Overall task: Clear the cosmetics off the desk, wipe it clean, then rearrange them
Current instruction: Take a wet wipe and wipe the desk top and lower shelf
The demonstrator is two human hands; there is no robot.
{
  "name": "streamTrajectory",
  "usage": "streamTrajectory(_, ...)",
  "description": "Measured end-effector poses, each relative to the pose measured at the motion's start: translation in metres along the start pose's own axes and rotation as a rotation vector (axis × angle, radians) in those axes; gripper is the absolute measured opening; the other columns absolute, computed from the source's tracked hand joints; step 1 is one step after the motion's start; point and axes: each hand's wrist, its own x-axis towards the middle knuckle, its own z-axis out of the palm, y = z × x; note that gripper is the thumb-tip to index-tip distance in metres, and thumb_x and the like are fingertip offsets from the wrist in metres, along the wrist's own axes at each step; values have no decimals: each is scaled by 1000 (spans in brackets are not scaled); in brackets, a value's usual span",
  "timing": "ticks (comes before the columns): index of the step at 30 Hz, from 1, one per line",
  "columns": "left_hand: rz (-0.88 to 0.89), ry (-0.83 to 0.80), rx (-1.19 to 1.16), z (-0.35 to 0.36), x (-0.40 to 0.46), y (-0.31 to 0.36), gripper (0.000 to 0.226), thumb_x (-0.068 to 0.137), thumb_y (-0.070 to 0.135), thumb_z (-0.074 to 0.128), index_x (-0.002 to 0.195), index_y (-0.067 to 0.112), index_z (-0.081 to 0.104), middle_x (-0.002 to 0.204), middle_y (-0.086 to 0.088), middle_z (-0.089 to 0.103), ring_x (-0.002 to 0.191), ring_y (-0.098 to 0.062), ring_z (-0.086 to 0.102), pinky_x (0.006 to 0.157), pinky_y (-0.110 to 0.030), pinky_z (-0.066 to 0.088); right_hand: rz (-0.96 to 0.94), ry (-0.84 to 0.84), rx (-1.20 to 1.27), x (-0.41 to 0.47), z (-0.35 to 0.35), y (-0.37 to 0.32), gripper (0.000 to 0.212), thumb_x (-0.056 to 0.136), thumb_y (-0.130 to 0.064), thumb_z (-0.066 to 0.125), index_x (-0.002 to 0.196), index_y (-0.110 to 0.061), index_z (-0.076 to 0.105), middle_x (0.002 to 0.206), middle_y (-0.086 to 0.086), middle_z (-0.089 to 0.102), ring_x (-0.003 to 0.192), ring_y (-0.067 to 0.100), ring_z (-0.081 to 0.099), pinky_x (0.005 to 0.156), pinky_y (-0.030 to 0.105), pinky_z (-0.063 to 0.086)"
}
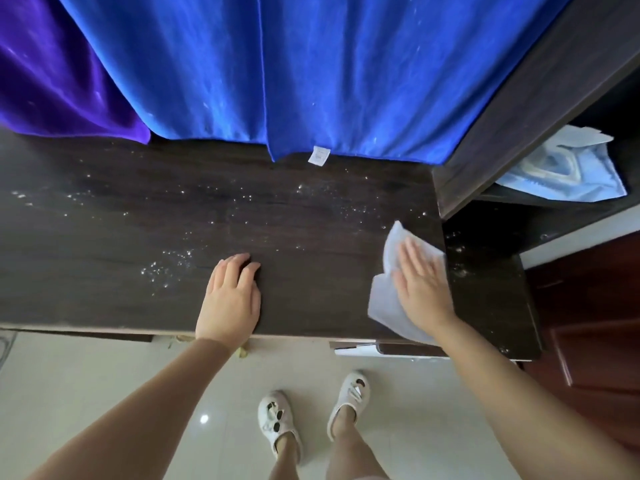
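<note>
On the dark wooden desk (104, 271), toward its right end, the right hand (420, 282) lies flat with straight fingers pressing down on a pale bluish-white cloth (382, 299), which is crumpled beneath the palm and sticks out past the fingertips and toward the desk's front edge. Well apart from it, near the middle of the front edge, the left hand (230, 296) rests palm down on bare wood, fingers relaxed and slightly bent at the tips, holding nothing. White specks (166, 268) are scattered over the desk top, thickest just left of the left hand and in a band across the far right part, with more on the lower dark panel (485, 289) to the right of the cloth. No cosmetics lie on the desk top. Along the back a bright blue drape (311, 74) hangs down to the desk, a small white label (319, 156) at its hem, and a purple drape (52, 71) hangs beside it on the left. At upper right a dark shelf (519, 199) holds a folded light blue fabric (561, 168). Below, on the pale tiled floor (86, 382), stand two feet in white slippers (277, 420).
</note>
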Motion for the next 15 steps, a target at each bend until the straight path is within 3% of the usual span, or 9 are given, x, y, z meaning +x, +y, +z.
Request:
streamTrajectory(2,8,6,5,1,0,1,38,86,16,32,109,-1,56,117,-20,55,111,-33,42,100,-50,38,356,38,91,11,-5,12,62,98,-38,0,145,-3,22,155,17,17,144,28,14,116,51,15)
streamTrajectory(4,20,18,6,1,1,0,38,86,16,32,109,-2,56,117,-21,55,111,-32,41,102,-49,35,542,38,161,30,-15,-23,58,99,-36,13,146,-2,12,156,19,8,145,28,5,118,48,7)
streamTrajectory(6,21,32,15,1,1,0,39,88,17,32,112,-3,55,118,-21,55,112,-33,42,106,-48,30,389,27,155,49,-18,-78,60,99,-38,20,146,-2,9,156,18,4,145,26,0,118,47,0)
streamTrajectory(9,6,61,29,2,-1,-1,40,90,19,32,118,-3,50,124,-22,51,118,-35,42,111,-49,23,-211,-72,106,50,-20,-147,60,100,-39,22,147,-7,3,157,13,-3,145,23,-6,116,42,-6)
streamTrajectory(12,-10,64,48,4,-2,0,41,89,21,33,117,-2,52,124,-21,52,119,-34,41,111,-50,22,-673,-129,53,47,-24,-124,57,98,-42,20,147,-15,13,158,3,7,145,17,4,117,42,-1)
streamTrajectory(13,-9,62,53,5,-1,1,40,89,21,32,115,-2,53,123,-20,53,118,-34,42,111,-49,22,-676,-85,57,52,-21,-99,56,96,-42,20,145,-15,23,156,4,18,144,20,15,117,45,9)
streamTrajectory(15,0,62,62,6,-1,1,39,88,20,33,111,-2,55,120,-21,54,114,-33,42,111,-48,21,-379,36,79,68,-13,-36,61,91,-42,16,141,-12,36,150,9,33,137,29,33,111,52,29)
